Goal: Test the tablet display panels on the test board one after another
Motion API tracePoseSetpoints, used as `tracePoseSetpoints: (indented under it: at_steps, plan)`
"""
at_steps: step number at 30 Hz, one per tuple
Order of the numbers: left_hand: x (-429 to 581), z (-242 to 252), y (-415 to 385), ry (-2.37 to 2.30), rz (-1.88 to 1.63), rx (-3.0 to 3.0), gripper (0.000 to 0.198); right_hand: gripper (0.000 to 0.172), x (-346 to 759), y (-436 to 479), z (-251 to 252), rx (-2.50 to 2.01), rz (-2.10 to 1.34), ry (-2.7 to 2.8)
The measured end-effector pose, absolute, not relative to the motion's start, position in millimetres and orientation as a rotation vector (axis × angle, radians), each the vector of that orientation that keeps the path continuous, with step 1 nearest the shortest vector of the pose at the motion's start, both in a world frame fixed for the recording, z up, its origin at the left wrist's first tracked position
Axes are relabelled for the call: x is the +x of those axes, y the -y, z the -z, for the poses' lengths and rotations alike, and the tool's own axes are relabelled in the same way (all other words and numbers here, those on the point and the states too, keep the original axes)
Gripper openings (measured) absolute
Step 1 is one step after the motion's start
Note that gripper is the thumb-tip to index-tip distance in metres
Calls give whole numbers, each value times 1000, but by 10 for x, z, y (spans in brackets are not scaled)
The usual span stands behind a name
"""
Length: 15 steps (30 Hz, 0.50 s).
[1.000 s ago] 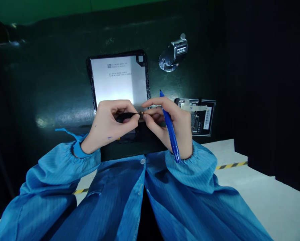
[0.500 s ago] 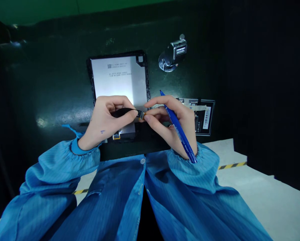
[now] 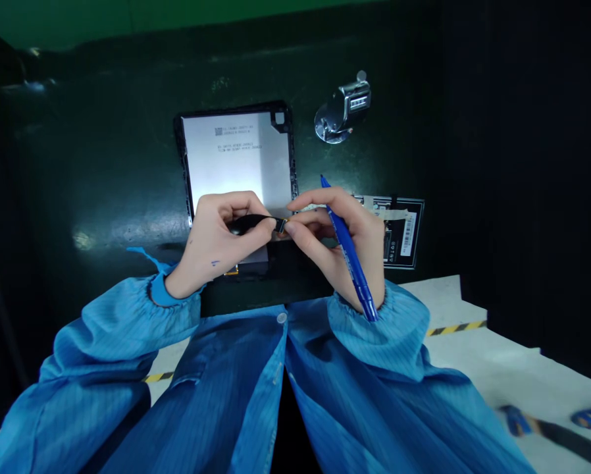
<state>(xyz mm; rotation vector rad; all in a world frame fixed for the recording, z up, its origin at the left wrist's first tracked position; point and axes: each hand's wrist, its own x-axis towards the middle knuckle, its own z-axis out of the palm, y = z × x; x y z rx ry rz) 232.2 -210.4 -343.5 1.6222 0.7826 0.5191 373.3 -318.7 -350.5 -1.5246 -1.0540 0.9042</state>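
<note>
Curving flat black cable (image 3: pixel 250 222), gold-edged at one end, pinched in both hands (image 3: pixel 216 238)

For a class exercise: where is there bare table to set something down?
Bare table: left of the white panel, beyond its far edge, and between it and the metal counter. Crowded: the panel's near part, where left hand and right hand meet at a black strip; the right hand, holding a blue pen, hides part of the circuit board.

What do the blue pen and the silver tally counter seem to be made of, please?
Blue pen: probably plastic, with a smooth finish, judging by its evenly coloured barrel. Silver tally counter: likely chromed or polished metal, given its mirror-like reflections.
</note>
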Motion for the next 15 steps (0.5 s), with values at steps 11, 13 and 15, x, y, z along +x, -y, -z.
tracePoseSetpoints:
  at_steps: [11,13,15]
  plan:
    - [2313,3458,2116,-718,-451,1661,14,18,3806,3103,3603,-1344,-899,1188]
    - [2298,3444,2100,-682,-408,1711,15,24,3787,3082,3626,-1322,-844,1192]
    - [2262,3416,2026,-646,-377,1808,19,22,3771,3088,3636,-1362,-759,1226]
